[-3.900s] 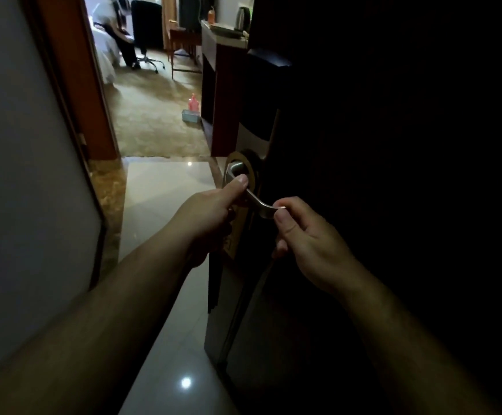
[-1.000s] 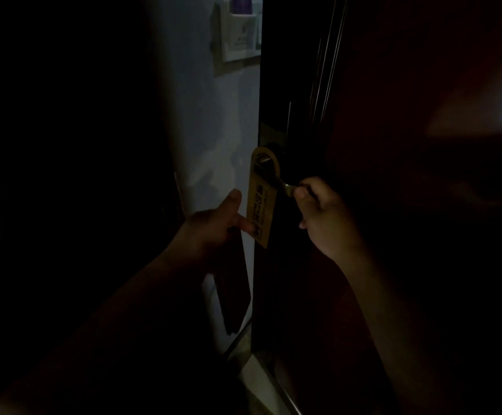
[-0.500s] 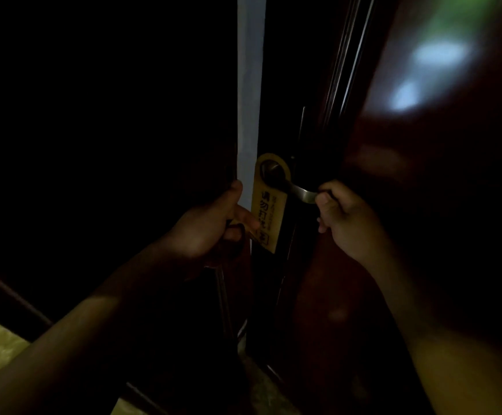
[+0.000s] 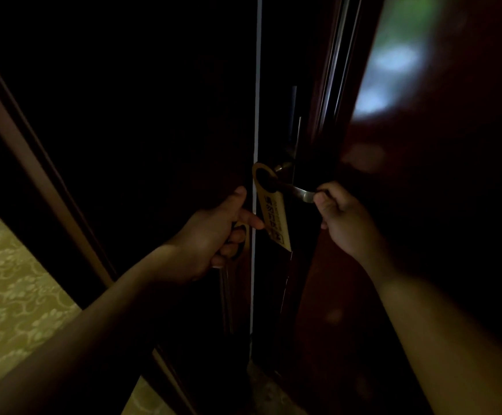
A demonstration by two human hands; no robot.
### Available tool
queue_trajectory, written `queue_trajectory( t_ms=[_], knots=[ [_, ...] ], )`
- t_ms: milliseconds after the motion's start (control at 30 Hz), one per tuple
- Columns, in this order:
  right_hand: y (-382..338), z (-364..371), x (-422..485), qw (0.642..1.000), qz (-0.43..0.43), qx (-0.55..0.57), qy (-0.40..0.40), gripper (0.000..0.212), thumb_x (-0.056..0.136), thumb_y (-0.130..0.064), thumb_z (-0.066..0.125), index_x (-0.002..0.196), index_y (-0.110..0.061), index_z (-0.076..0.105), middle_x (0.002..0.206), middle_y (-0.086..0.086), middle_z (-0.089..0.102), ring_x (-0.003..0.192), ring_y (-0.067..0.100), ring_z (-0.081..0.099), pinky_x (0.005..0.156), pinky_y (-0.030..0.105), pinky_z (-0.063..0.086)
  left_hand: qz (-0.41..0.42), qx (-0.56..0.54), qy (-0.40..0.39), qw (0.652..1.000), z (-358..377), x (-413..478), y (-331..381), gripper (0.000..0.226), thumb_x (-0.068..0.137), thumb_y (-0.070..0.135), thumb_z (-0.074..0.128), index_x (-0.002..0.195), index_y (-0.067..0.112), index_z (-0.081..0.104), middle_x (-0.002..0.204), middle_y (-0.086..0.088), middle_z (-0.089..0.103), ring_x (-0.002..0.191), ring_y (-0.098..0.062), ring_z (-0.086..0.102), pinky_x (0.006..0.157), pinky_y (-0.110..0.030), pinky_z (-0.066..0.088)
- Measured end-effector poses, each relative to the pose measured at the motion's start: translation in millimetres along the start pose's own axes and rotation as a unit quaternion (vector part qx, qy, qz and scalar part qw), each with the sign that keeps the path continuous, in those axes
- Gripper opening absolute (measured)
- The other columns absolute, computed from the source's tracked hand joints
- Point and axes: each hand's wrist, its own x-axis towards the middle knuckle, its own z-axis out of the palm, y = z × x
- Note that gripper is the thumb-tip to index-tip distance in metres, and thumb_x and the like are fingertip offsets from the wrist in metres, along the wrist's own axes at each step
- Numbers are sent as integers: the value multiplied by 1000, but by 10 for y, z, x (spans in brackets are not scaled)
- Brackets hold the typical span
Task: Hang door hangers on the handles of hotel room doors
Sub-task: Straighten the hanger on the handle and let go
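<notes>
A yellow door hanger [image 4: 273,217] with dark print hangs by its hole on the metal lever handle [image 4: 302,193] of the dark red door [image 4: 423,250]. My right hand [image 4: 342,220] grips the free end of the handle. My left hand [image 4: 213,244] is just left of the hanger, its index fingertip touching the hanger's left edge. Its other fingers curl round a second hanger [image 4: 243,235], whose dark strip hangs down below the hand. The scene is very dark.
A thin pale strip of light [image 4: 255,100] runs down the gap at the door's edge. A brown door frame [image 4: 34,163] slants across the left. Patterned yellow-green carpet [image 4: 10,295] shows at the lower left. A blurred reflection [image 4: 393,70] glows on the door.
The lit gap beside the door has narrowed from a wide strip of wall to a thin line. Both hands stay at the handle and hanger. More carpet shows at the left.
</notes>
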Motion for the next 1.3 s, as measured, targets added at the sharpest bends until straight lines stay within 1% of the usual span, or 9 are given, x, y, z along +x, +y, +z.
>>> queue_trajectory(
  t_ms=[67, 133, 267, 400, 533, 700, 933, 1100, 1300],
  knots=[
    [-21, 19, -17, 1000, 7, 12, 4, 23, 102, -40, 41, 104, -25, 58, 74, 4, 60, 64, 24, 60, 61, 44, 51, -5, -3, 12, 1000, 11, -39, 8, 65, 94, 67, 36, 93, 13, 72, 58, 4, 41, 45, -9, 33, 38, -20, 22],
    [-66, 42, -43, 999, 28, 26, 8, 23, 102, -39, 40, 108, -25, 57, 72, 1, 58, 63, 17, 58, 61, 40, 51, -9, -11, 23, 1000, 23, -72, 7, 63, 93, 67, 38, 89, 15, 74, 57, 5, 41, 45, -9, 32, 39, -20, 22],
    [-204, 77, -109, 994, 89, 63, 2, 27, 104, -35, 38, 120, -21, 54, 80, -1, 55, 69, 13, 57, 71, 40, 57, -14, -28, 28, 999, 0, -152, -20, 60, 93, 65, 41, 87, 15, 74, 56, 5, 41, 46, -10, 32, 41, -20, 22],
    [-356, 22, -183, 987, 134, 90, -14, 32, 104, -36, 39, 131, -22, 50, 83, -2, 54, 68, 11, 55, 56, 21, 52, 1, -44, 1, 999, -60, -198, -55, 58, 95, 63, 41, 90, 14, 72, 58, 5, 41, 48, -10, 32, 42, -21, 20],
    [-386, -23, -491, 984, 171, 53, 18, 39, 102, -40, 42, 139, -28, 45, 96, -5, 56, 73, 9, 58, 57, 20, 46, 12, -52, -39, 998, -60, -184, -176, 56, 94, 63, 42, 85, 17, 73, 59, 5, 40, 47, -10, 31, 42, -21, 19],
    [-394, -147, -1401, 976, 209, 21, 64, 33, 101, -39, 45, 131, -28, 53, 95, -11, 59, 73, 5, 61, 61, 19, 48, 11, -60, -96, 994, 210, -302, -379, 52, 95, 61, 42, 79, 20, 69, 60, 5, 37, 46, -9, 29, 43, -23, 16],
    [-757, -605, -2607, 952, 263, -20, 156, 35, 99, -49, 39, 125, -33, 56, 92, -2, 65, 76, 15, 65, 78, 33, 55, 42, -87, -178, 979, 700, -1026, -489, 46, 97, 56, 44, 86, 17, 67, 62, 5, 40, 50, -9, 34, 40, -22, 26],
    [-1172, -929, -3561, 937, 260, -36, 230, 30, 98, -50, 39, 116, -37, 59, 88, -4, 66, 75, 14, 66, 72, 29, 52, 57, -129, -224, 964, 938, -1799, -520, 43, 96, 54, 46, 83, 17, 64, 63, 4, 42, 50, -9, 35, 38, -21, 27],
    [-1984, -1572, -5202, 900, 260, -46, 345, 30, 99, -49, 38, 103, -34, 64, 81, 1, 67, 70, 16, 65, 71, 32, 53, 106, -100, -298, 943, 1695, -3034, -493, 41, 95, 53, 49, 82, 18, 65, 64, 4, 42, 49, -9, 35, 36, -20, 26]
  ],
)
